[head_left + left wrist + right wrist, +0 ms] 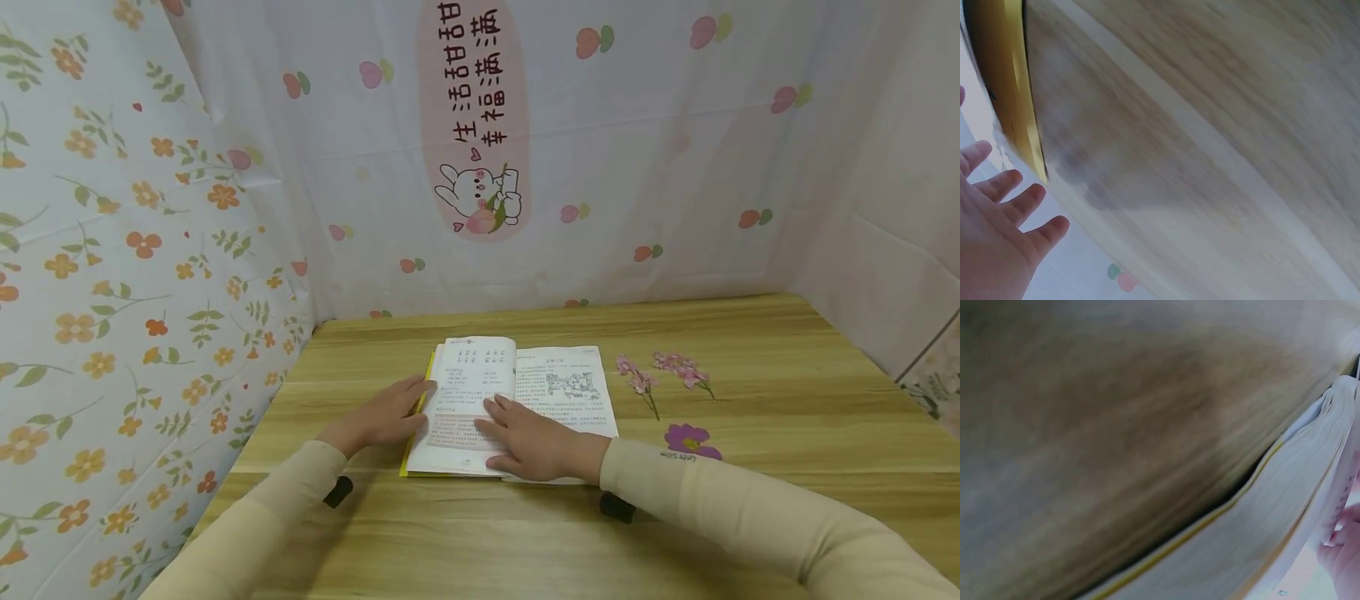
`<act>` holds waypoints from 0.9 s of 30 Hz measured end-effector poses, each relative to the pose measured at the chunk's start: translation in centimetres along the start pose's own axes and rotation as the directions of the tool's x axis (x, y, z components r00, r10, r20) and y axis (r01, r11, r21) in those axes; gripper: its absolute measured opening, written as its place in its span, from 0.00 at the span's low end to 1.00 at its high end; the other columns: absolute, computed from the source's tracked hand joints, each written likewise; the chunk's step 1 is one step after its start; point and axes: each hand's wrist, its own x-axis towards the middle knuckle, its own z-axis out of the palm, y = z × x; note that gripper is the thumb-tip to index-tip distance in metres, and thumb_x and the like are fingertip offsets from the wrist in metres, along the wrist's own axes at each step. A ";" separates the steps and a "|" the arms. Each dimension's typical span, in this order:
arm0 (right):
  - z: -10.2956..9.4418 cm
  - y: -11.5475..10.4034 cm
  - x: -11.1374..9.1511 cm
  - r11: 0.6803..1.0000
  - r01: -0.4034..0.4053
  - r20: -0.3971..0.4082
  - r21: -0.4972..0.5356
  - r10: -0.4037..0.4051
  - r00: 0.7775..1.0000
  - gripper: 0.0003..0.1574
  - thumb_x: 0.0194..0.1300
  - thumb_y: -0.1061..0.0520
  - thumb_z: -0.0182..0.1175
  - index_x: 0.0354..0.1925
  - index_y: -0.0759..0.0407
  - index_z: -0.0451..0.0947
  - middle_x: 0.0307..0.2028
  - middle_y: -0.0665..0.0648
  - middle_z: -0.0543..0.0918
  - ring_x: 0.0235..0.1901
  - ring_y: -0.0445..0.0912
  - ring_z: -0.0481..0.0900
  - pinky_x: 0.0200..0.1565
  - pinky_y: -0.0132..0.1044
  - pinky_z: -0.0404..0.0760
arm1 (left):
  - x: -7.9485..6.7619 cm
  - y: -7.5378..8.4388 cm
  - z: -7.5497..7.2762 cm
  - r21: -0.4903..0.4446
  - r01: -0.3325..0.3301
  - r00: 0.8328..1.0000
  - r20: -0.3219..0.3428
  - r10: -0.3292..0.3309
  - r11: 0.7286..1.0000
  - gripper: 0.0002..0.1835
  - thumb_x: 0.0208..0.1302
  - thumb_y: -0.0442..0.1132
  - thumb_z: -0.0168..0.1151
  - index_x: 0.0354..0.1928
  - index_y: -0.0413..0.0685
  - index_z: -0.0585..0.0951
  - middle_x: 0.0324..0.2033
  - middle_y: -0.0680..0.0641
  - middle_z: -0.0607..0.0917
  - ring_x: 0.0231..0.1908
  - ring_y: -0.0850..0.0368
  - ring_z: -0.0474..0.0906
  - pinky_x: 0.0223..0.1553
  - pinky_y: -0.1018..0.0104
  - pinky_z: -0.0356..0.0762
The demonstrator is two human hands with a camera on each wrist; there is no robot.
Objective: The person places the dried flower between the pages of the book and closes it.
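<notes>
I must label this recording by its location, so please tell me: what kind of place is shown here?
Probably a small tabletop booth made for recording, not a plain room. A wooden table is closed in on three sides by printed cloth, and only a book under the hands and some flowers lie on it.

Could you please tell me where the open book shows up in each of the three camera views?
Head view: the book lies open at the centre of the table, under both hands.
Left wrist view: only its yellow cover edge shows, upper left, beside the fingers.
Right wrist view: its stacked page edges fill the lower right.
Shared landmark: the wood-grain tabletop, seen in all three.
</notes>
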 end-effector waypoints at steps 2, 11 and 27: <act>0.0 0.0 0.0 1.000 0.006 0.011 -0.009 -0.006 1.000 0.39 0.74 0.38 0.48 0.72 0.59 0.60 0.72 0.67 0.55 0.72 0.60 0.47 0.69 0.49 0.51 | 0.1 0.2 0.0 0.031 -0.013 1.000 -0.007 0.013 0.999 0.34 0.72 0.52 0.52 0.74 0.46 0.60 0.71 0.37 0.59 0.70 0.40 0.55 0.66 0.46 0.54; 0.0 0.1 0.3 0.996 0.052 0.059 -0.076 -0.048 0.997 0.37 0.76 0.38 0.44 0.73 0.56 0.60 0.72 0.63 0.56 0.72 0.60 0.48 0.69 0.49 0.49 | 0.6 0.7 0.7 0.156 -0.104 0.995 0.007 0.104 0.982 0.46 0.62 0.68 0.56 0.74 0.49 0.60 0.70 0.38 0.61 0.68 0.39 0.57 0.65 0.43 0.56; 0.1 -0.1 0.7 0.993 0.024 0.103 -0.119 -0.012 0.995 0.37 0.75 0.37 0.43 0.73 0.54 0.60 0.73 0.60 0.57 0.72 0.58 0.48 0.69 0.50 0.51 | 0.8 1.0 1.8 0.267 -0.064 0.997 0.061 0.049 0.962 0.52 0.57 0.75 0.52 0.75 0.51 0.57 0.72 0.38 0.56 0.70 0.39 0.54 0.66 0.45 0.54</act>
